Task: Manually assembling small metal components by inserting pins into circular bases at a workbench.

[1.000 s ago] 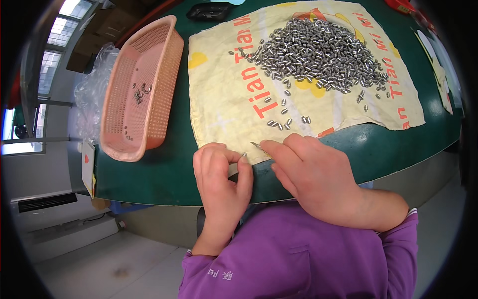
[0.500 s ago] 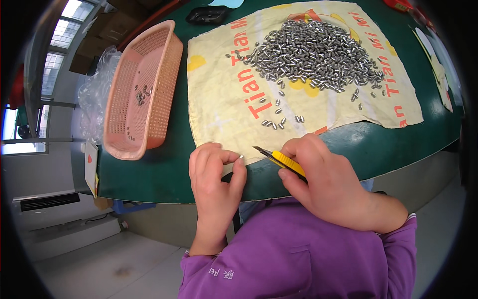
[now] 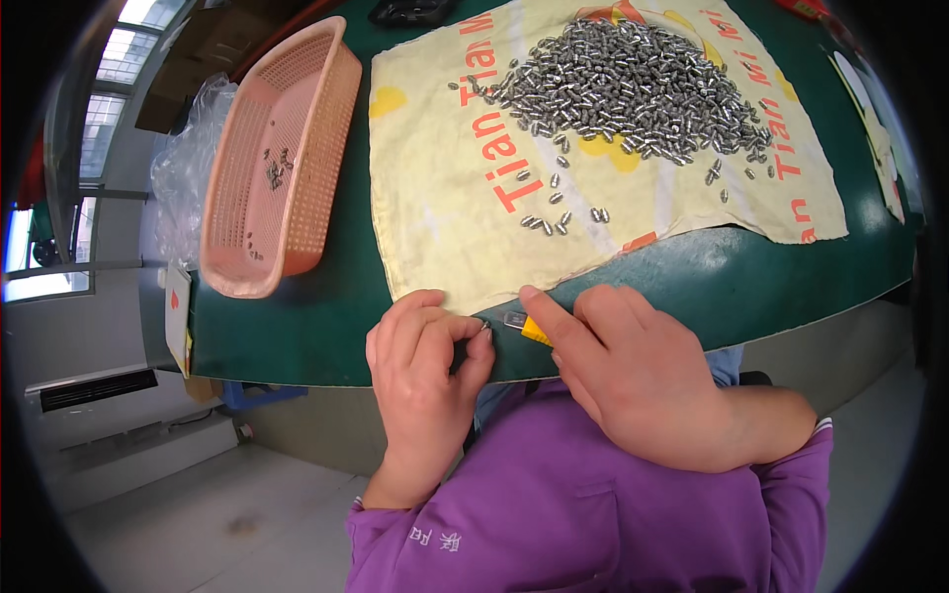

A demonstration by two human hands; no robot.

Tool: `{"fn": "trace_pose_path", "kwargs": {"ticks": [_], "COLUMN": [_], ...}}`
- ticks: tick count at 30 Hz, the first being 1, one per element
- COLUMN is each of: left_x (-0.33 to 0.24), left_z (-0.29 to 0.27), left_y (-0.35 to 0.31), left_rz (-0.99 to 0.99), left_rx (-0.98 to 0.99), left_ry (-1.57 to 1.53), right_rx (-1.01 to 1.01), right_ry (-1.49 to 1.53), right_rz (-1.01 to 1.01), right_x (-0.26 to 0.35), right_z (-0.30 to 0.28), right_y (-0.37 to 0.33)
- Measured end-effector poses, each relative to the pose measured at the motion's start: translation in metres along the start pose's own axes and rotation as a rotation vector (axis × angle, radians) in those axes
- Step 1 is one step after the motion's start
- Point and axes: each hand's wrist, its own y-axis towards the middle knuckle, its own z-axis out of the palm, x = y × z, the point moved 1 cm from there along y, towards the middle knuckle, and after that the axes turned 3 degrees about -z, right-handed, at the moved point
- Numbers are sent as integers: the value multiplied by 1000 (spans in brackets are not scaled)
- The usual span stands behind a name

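Observation:
Between thumb and forefinger, my left hand (image 3: 427,368) pinches a small metal part (image 3: 485,325) at the table's near edge. A yellow utility knife (image 3: 537,331) is gripped in my right hand (image 3: 638,381), its blade end pointing left toward that part, a small gap apart. Most of the knife's handle is hidden under my fingers. Beyond both hands, a large heap of small silvery metal parts (image 3: 638,89) lies on a pale yellow printed cloth (image 3: 435,237). Several loose ones (image 3: 546,225) are scattered on the cloth's nearer side.
A pink perforated plastic basket (image 3: 326,188) stands on the left of the green table (image 3: 326,341), with a few parts inside. Clear plastic wrap (image 3: 183,168) bunches beside it. A black object (image 3: 410,12) sits at the back, and flat card-like items (image 3: 870,128) lie far right.
My right hand has turned the knife, so its blade shows flatter and closer to the part, and the forefinger now stretches forward. My left hand keeps its pinch. The view has shifted slightly.

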Motion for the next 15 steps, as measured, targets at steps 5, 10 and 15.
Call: {"fn": "trace_pose_path", "kwargs": {"ticks": [5, 10, 15], "left_x": [2, 3, 2], "left_z": [3, 4, 4], "left_y": [-3, -3, -2], "left_rz": [-10, -19, -23], "left_rx": [2, -4, -11], "left_ry": [-65, -106, -116], "right_rx": [103, 67, 81], "right_ry": [-42, 193, 249], "right_rz": [-4, -4, 43], "right_x": [6, 4, 5], "right_z": [-9, 0, 3], "right_y": [2, 5, 8]}}
